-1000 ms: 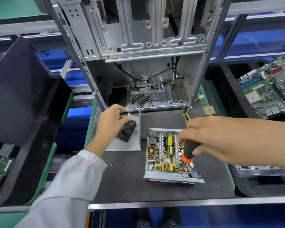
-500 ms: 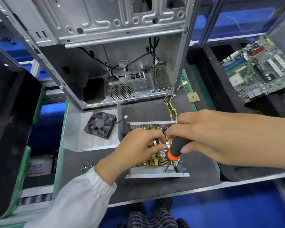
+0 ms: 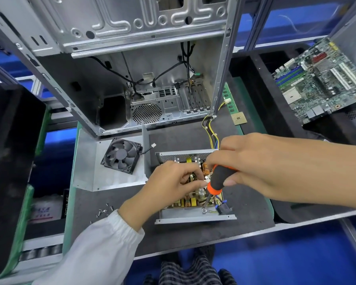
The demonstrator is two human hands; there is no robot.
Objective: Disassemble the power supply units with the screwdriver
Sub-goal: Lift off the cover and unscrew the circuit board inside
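An open power supply unit [image 3: 193, 218] lies on the black mat, its circuit board exposed. My right hand [image 3: 253, 163] grips a screwdriver [image 3: 218, 179] with a black and orange handle, its tip down near a ring terminal at the unit's front right corner. My left hand [image 3: 171, 184] reaches over the board, fingers curled and pinching something small beside the screwdriver handle; what it pinches is hidden. The unit's removed metal cover [image 3: 86, 161] lies to the left with a black fan [image 3: 120, 155] on it.
An empty computer case [image 3: 132, 58] stands behind the unit. Several loose screws [image 3: 103, 211] lie on the mat [image 3: 111, 223] at the left. A motherboard [image 3: 321, 79] leans at the right, a CPU chip [image 3: 238, 118] near it. Black bins flank the mat.
My left hand left the fan and cover and came to the power supply's board beside the screwdriver. The view shifted lower and closer. My right hand stays on the screwdriver.
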